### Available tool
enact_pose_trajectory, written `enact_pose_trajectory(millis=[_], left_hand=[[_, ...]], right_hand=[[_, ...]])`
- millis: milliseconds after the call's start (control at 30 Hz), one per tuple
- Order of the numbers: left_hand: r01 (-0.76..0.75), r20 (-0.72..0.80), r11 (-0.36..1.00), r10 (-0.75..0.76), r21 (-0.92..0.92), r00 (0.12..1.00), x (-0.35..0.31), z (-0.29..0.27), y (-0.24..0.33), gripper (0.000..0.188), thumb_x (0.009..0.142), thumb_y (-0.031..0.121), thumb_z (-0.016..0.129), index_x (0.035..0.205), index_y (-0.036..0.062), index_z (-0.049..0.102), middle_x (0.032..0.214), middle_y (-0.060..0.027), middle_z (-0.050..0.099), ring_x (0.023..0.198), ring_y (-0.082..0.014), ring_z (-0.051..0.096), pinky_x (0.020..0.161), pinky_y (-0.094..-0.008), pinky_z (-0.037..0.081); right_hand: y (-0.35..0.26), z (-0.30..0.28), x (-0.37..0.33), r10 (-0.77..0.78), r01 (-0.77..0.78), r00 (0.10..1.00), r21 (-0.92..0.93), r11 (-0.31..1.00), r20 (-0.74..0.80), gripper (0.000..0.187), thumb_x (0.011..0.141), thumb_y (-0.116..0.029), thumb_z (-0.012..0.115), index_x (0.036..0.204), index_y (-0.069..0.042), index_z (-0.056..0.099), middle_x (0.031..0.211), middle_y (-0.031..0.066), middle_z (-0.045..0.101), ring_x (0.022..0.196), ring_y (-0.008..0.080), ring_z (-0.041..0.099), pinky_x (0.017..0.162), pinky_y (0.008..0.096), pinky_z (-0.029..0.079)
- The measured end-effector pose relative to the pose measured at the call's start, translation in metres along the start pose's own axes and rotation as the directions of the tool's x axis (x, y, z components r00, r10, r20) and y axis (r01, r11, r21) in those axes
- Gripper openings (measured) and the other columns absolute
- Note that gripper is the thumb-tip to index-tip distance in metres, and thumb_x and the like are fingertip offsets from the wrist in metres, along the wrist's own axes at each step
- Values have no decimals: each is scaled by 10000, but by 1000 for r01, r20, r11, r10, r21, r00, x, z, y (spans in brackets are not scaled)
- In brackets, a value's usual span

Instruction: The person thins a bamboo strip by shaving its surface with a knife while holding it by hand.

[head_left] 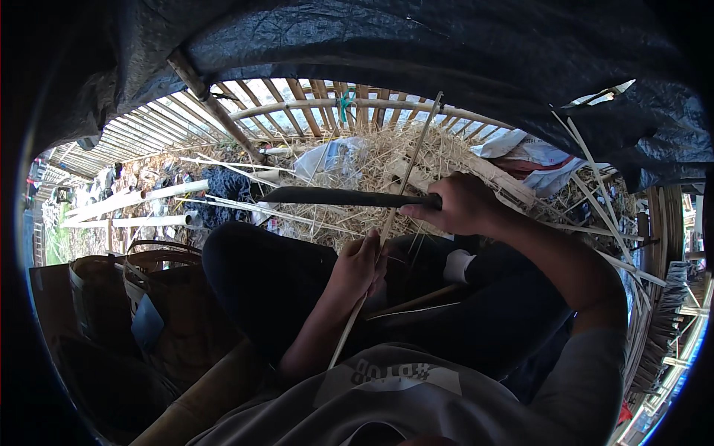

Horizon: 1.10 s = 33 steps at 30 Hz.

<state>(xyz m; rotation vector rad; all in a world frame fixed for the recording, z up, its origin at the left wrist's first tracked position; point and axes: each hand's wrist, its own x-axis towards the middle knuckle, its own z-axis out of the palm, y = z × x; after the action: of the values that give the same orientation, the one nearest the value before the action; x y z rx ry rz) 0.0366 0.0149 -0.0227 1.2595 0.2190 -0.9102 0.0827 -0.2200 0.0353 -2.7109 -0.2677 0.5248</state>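
Observation:
My left hand (358, 266) is closed around a long, thin bamboo strip (416, 157), which slants from near my shirt up toward the slatted fence. In my right hand (462, 204) is the handle of a long dark-bladed machete (327, 195). Its blade points left and lies across the strip, just above my left hand. Whether the edge bites into the strip cannot be made out. Pale bamboo shavings (357, 160) are heaped beyond my legs.
Woven baskets (97, 290) stand at the left, near thick bamboo poles (167, 191). Loose bamboo strips (602, 193) lean at the right, by white sacks (539, 160). A slatted bamboo fence (290, 104) runs across the back, and a dark tarp (335, 41) hangs overhead.

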Motion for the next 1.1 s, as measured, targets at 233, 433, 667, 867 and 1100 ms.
enact_pose_trajectory(millis=[233, 433, 667, 867, 1100], left_hand=[[67, 70, 976, -54, -209, 996, 3, 3, 2, 421, 1078, 388, 310, 845, 86, 488, 505, 29, 366, 340, -80, 323, 341, -254, 269], [44, 65, 984, -33, -170, 997, 3, 0, 4, 395, 1081, 372, 297, 874, 95, 487, 516, 35, 358, 350, -74, 319, 354, -254, 265], [-5, 122, 983, 27, -181, 992, -4, -2, 9, 382, 1082, 372, 297, 899, 97, 488, 528, 41, 355, 358, -71, 306, 358, -253, 264], [0, 112, 983, 21, -185, 994, -8, 2, 13, 375, 1082, 362, 296, 882, 104, 481, 512, 44, 336, 354, -70, 300, 357, -252, 266], [87, 159, 983, -61, -163, 985, -34, 12, 11, 391, 1082, 363, 287, 837, 112, 460, 498, 39, 324, 349, -74, 293, 345, -255, 261]], right_hand=[[20, 12, 16, -64, 62, 997, -86, 994, -31, 708, 791, -726, 621, 627, -37, 637, 530, 133, 572, 559, 324, 633, 598, 429, 498], [27, 8, 27, -151, 138, 986, -175, 975, -64, 692, 790, -736, 604, 621, -65, 624, 547, 121, 585, 589, 323, 647, 611, 433, 504], [51, -5, 36, -60, 39, 993, -194, 980, -103, 700, 795, -762, 562, 669, -79, 646, 606, 106, 615, 659, 320, 666, 655, 446, 516], [53, -11, 36, -99, 59, 987, -284, 957, -129, 721, 800, -785, 527, 753, -85, 692, 684, 118, 658, 730, 325, 686, 702, 459, 529], [135, -52, 43, 235, -386, 770, -139, 912, -593, 668, 860, -689, 568, 784, -44, 725, 670, 147, 683, 702, 360, 706, 665, 463, 560]])
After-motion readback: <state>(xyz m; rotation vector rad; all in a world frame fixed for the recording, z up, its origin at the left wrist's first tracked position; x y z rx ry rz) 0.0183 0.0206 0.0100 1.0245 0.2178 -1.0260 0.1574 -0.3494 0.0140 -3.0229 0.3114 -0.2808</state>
